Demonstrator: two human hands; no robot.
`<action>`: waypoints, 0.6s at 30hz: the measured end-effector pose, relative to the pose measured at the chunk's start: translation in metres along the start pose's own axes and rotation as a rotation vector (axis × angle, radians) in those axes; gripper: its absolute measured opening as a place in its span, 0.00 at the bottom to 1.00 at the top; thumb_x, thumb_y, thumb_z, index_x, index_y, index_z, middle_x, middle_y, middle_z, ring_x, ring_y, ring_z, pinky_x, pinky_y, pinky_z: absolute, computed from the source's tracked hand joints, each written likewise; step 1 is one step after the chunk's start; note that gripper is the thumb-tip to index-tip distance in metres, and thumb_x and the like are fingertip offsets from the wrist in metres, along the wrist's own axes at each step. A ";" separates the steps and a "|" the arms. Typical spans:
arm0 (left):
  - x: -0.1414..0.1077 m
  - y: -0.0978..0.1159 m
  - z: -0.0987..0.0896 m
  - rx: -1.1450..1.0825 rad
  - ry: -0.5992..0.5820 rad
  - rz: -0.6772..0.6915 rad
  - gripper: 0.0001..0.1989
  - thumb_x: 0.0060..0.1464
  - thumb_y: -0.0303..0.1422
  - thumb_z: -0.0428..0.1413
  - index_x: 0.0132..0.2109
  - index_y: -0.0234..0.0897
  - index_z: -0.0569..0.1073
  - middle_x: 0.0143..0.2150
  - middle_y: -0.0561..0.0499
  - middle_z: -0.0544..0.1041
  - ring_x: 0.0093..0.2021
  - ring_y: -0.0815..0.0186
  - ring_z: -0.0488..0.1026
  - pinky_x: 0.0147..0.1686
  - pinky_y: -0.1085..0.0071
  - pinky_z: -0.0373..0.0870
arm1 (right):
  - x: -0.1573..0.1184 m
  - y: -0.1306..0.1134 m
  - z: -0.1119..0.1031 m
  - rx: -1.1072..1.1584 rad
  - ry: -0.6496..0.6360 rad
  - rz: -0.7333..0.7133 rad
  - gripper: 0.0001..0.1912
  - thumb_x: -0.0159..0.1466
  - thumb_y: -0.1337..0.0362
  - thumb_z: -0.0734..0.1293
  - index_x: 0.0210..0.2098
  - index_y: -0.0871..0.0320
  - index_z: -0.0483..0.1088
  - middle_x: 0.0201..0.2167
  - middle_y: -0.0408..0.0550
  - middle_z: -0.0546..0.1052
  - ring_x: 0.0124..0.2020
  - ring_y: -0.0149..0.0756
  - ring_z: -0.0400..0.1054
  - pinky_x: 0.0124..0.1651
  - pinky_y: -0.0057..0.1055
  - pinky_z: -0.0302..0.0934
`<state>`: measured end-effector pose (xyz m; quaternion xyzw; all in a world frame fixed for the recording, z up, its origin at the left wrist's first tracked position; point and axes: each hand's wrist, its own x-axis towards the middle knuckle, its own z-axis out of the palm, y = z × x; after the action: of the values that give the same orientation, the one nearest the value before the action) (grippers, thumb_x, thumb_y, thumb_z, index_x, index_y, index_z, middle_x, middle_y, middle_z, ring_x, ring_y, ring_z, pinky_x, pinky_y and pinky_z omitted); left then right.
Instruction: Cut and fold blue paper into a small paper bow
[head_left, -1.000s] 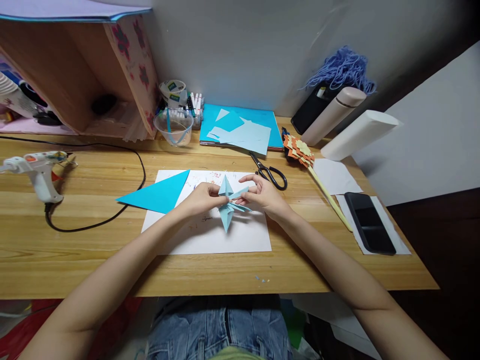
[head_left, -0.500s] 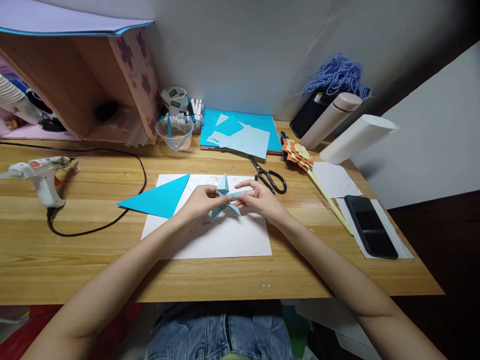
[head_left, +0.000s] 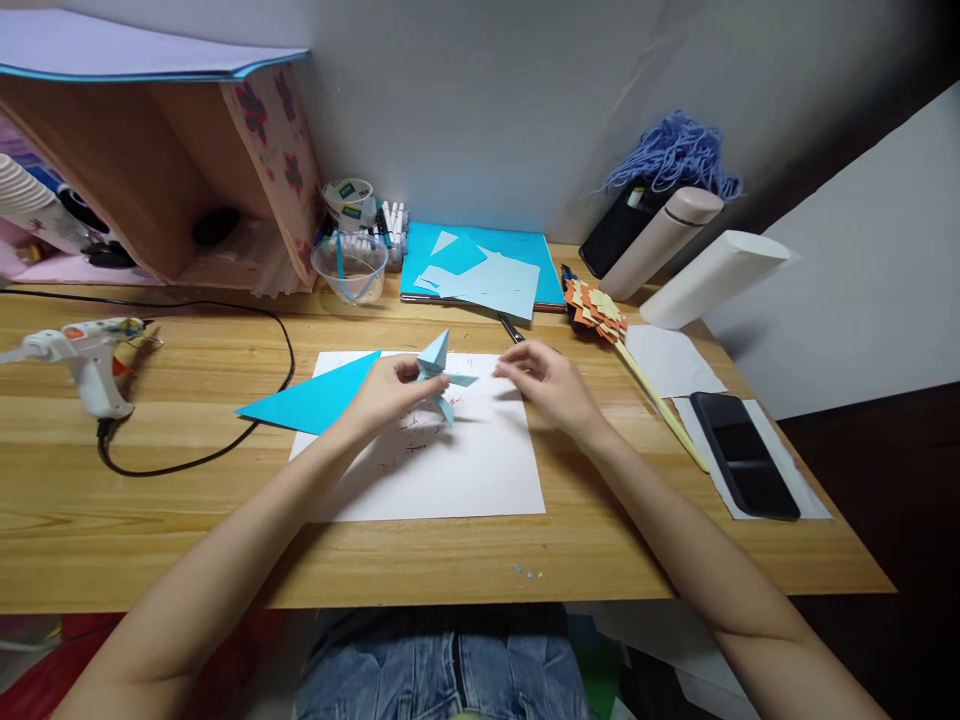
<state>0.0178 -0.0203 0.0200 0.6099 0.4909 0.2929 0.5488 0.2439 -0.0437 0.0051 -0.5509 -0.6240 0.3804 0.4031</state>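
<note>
On one table [head_left: 187,545] lay one white sheet [head_left: 480,480]. Of the two hands, the left hand [head_left: 394,390] pinched one paper star [head_left: 434,354], whose points stuck out around its thumb, above the sheet. The right hand [head_left: 551,388], half-open, was near the star, over the sheet's right edge. One blue triangle [head_left: 315,398] overlapped the sheet's left edge, and one pair of scissors [head_left: 511,329] lay behind the sheet.

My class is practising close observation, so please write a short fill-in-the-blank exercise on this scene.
1. The hand holding the light-blue folded paper is the ____ one.
2. The cord of the glue gun is coloured ____.
3. The sheet under the phone is coloured ____.

Missing words: left; black; white.
</note>
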 end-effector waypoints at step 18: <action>0.001 0.001 -0.006 -0.004 0.091 -0.011 0.11 0.45 0.37 0.58 0.32 0.32 0.75 0.32 0.45 0.79 0.34 0.64 0.74 0.36 0.70 0.67 | 0.012 0.019 -0.026 -0.591 0.141 0.235 0.09 0.49 0.64 0.65 0.29 0.57 0.62 0.26 0.47 0.70 0.27 0.37 0.65 0.28 0.30 0.56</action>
<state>0.0133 -0.0167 0.0224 0.5922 0.5180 0.3185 0.5287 0.2743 -0.0292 -0.0017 -0.7374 -0.6098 0.1878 0.2214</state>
